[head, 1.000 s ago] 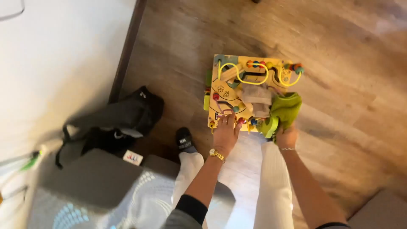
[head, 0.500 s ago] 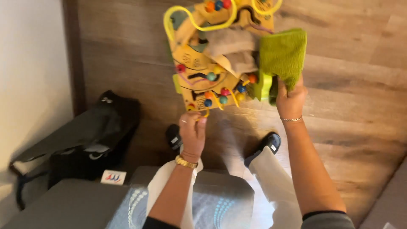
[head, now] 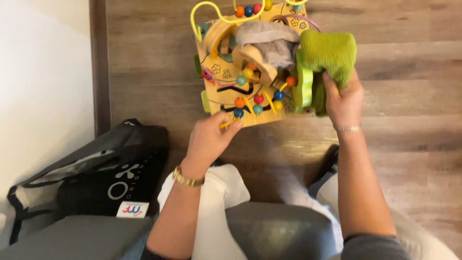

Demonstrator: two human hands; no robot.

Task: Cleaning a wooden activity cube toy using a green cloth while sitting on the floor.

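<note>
The yellow wooden bead-maze activity cube stands on the wood-plank floor, just beyond both hands. The left hand pinches a thin yellow wire at the cube's near edge. The right hand grips a fuzzy green cloth against the cube's right side.

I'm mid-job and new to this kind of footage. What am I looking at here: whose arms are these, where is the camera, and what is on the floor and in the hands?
The camera sits on a person's head and looks straight down, so both bare arms are the person's own. On the wooden floor stands a yellow wooden activity toy with bent wires and coloured beads. The left hand pinches a wire at its near edge. The right hand presses a green cloth against the toy's side. A grey cloth lies on top of the toy. A black bag rests by the white wall.
</note>
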